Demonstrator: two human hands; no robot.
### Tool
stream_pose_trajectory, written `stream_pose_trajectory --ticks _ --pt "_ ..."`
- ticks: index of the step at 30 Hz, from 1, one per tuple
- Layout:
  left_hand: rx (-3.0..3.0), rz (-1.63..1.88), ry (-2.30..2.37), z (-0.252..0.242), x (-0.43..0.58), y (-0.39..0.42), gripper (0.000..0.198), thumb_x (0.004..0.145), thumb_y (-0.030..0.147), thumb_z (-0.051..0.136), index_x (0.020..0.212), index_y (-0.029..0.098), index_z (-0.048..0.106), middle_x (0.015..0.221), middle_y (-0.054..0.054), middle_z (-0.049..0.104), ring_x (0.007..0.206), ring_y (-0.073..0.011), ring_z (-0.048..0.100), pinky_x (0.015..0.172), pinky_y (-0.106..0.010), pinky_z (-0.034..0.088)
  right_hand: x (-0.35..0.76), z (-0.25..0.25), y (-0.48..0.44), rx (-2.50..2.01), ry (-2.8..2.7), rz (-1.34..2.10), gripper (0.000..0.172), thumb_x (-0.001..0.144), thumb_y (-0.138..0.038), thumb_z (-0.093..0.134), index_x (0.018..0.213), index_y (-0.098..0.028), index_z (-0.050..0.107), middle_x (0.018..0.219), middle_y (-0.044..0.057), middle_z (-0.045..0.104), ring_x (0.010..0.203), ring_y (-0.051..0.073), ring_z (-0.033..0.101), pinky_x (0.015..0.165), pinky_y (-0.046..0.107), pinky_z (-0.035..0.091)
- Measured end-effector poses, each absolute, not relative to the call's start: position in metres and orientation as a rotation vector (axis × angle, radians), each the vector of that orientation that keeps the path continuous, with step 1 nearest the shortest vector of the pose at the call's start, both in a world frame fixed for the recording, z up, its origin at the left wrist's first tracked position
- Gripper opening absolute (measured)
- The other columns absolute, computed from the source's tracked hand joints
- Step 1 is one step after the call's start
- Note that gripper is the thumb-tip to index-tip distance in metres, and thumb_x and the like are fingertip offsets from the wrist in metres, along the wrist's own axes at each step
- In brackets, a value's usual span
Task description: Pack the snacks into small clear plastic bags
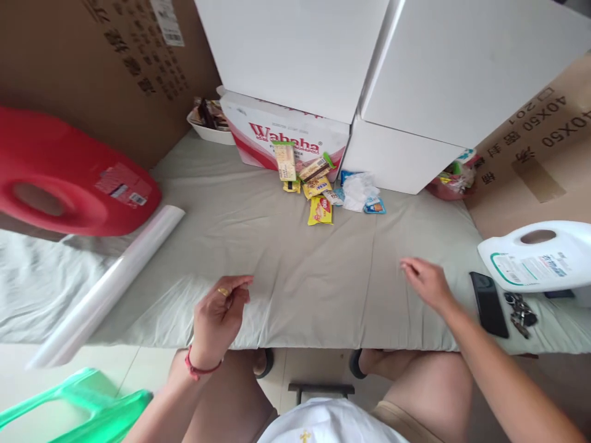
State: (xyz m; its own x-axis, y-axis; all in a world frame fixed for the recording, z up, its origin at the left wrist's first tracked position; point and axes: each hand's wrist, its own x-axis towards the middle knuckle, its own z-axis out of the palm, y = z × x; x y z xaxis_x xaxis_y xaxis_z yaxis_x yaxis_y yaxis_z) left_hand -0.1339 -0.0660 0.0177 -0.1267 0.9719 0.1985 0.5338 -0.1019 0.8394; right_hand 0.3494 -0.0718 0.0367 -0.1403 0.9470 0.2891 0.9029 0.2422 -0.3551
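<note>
My left hand [220, 314], with a gold ring and a red wrist cord, hovers over the front of the cloth-covered surface [318, 283]. Its fingers are curled in towards the thumb, and nothing shows in them. On the right, my right hand [427, 282] is closed too, with no object visible in it. Beyond both hands lies a small pile of packaged snacks: a yellow packet [320, 211], a green-ended bar [285, 161], a brown-and-green bar [316, 168], and a crumpled white wrapper [359, 192] beside blue packets [374, 205].
A Wahaha carton [286, 132] and white boxes [392, 154] stand behind. Left are a red jug [69, 178], a clear plastic roll [115, 283] and a snack tray [210, 132]. Right are a white jug [545, 255], phone [489, 304], keys [521, 314] and red bowl [447, 189].
</note>
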Motion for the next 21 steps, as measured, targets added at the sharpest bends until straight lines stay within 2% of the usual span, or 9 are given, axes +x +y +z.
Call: stream_pose_trajectory --ticks 2,4,7,10,13,16,18,21 --pt "1.595 1.112 1.76 0.025 -0.147 -0.044 0.023 0.091 0.033 0.057 0.097 0.024 0.077 0.077 -0.001 0.071 0.066 -0.0188 0.067 0.065 -0.032 0.053 0.321 0.018 -0.102 -1.599 -2.132 0.178 0.028 0.105 -0.023 0.05 0.111 -0.021 0.077 0.096 0.006 0.081 0.084 0.018 0.077 0.076 0.03 0.061" --pt "1.47 1.079 1.796 0.032 -0.158 -0.012 0.022 0.086 0.032 0.058 0.096 0.023 0.076 0.078 -0.002 0.073 0.069 -0.0207 0.068 0.068 -0.033 0.054 0.299 0.002 -0.125 -1.589 -2.13 0.157 0.029 0.106 -0.025 0.051 0.125 -0.022 0.073 0.119 0.01 0.078 0.106 0.024 0.075 0.092 0.039 0.061" --pt "1.312 0.966 1.897 0.042 -0.17 0.052 0.021 0.083 0.02 0.056 0.096 0.019 0.072 0.082 -0.003 0.073 0.067 -0.0168 0.065 0.063 -0.028 0.049 0.283 -0.019 -0.148 -1.647 -2.125 0.094 0.035 0.106 -0.032 0.055 0.137 -0.023 0.067 0.143 0.014 0.068 0.124 0.03 0.066 0.102 0.05 0.058" --pt "1.319 0.884 1.984 0.048 -0.177 0.125 0.021 0.086 0.011 0.054 0.099 0.014 0.071 0.084 -0.004 0.072 0.064 -0.0132 0.059 0.06 -0.026 0.044 0.28 -0.033 -0.16 -1.671 -2.112 0.037 0.038 0.106 -0.031 0.053 0.142 -0.024 0.064 0.143 0.012 0.068 0.126 0.031 0.065 0.103 0.052 0.057" --pt "1.414 0.802 2.093 0.048 -0.182 0.191 0.017 0.086 0.005 0.059 0.098 0.009 0.07 0.088 -0.006 0.073 0.074 -0.0138 0.061 0.074 -0.029 0.048 0.282 -0.039 -0.164 -1.683 -2.086 0.013 0.036 0.106 -0.029 0.052 0.14 -0.024 0.064 0.138 0.011 0.071 0.122 0.029 0.067 0.102 0.05 0.057" --pt "1.609 0.751 2.135 0.043 -0.186 0.244 0.027 0.087 0.0 0.061 0.114 0.001 0.066 0.118 -0.013 0.073 0.104 -0.0159 0.062 0.101 -0.032 0.045 0.283 -0.041 -0.167 -1.69 -2.056 -0.008 0.035 0.106 -0.026 0.051 0.137 -0.025 0.066 0.136 0.011 0.072 0.119 0.029 0.069 0.1 0.049 0.058" --pt "1.757 0.739 2.101 0.038 -0.186 0.274 0.045 0.089 -0.001 0.061 0.134 -0.002 0.056 0.145 -0.017 0.062 0.121 -0.0164 0.057 0.115 -0.034 0.038 0.284 -0.041 -0.169 -1.679 -2.047 -0.02 0.036 0.104 -0.024 0.052 0.137 -0.025 0.066 0.134 0.01 0.074 0.115 0.028 0.071 0.098 0.048 0.058" --pt "1.933 0.727 2.034 0.031 -0.184 0.318 0.067 0.089 -0.005 0.058 0.154 -0.001 0.039 0.166 -0.019 0.041 0.137 -0.0192 0.049 0.123 -0.039 0.031 0.286 -0.041 -0.17 -1.668 -2.056 -0.038 0.038 0.102 -0.022 0.054 0.138 -0.026 0.066 0.133 0.009 0.075 0.112 0.028 0.073 0.095 0.046 0.059"
